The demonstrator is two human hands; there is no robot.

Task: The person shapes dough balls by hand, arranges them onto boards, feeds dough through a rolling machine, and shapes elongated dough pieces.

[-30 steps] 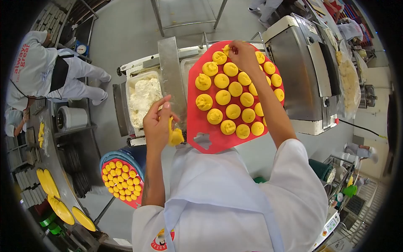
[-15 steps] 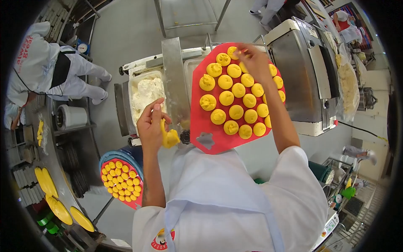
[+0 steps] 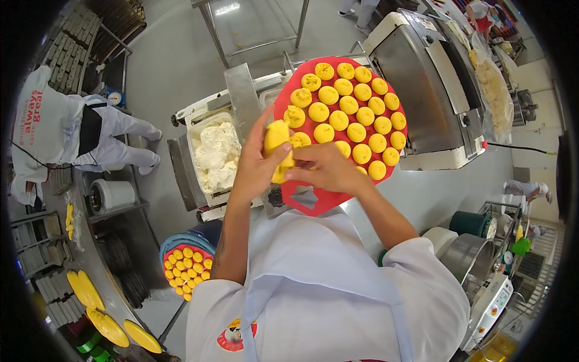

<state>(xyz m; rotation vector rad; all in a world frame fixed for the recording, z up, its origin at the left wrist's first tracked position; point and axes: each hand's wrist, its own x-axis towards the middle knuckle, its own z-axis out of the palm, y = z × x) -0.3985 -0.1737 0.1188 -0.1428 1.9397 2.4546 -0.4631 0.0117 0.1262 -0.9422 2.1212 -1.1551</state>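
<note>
A lump of soft yellow dough (image 3: 277, 140) is in my left hand (image 3: 254, 166), whose fingers and thumb wrap round it. My right hand (image 3: 333, 169) meets it from the right, fingers bent and pinching at the lump's side; its fingertips are partly hidden. Behind both hands lies a red board (image 3: 330, 199) with a flower-shaped cut-out near its front. Rows of round yellow dough pieces (image 3: 348, 105) cover it. Those along the left and far edges have rough, dented tops, while most others look smooth.
Left of the board, a white tub (image 3: 192, 136) holds a pale crumbly mass (image 3: 216, 158) beside a metal plate (image 3: 243, 96). A second red board of yellow pieces (image 3: 187, 265) sits lower left. A large metal-sided machine (image 3: 416, 78) stands right. A co-worker (image 3: 90, 130) stands far left.
My right hand has come back from the board's far edge to the dough in my left hand. My left hand has moved right, over the board's left edge. The view has shifted slightly.
</note>
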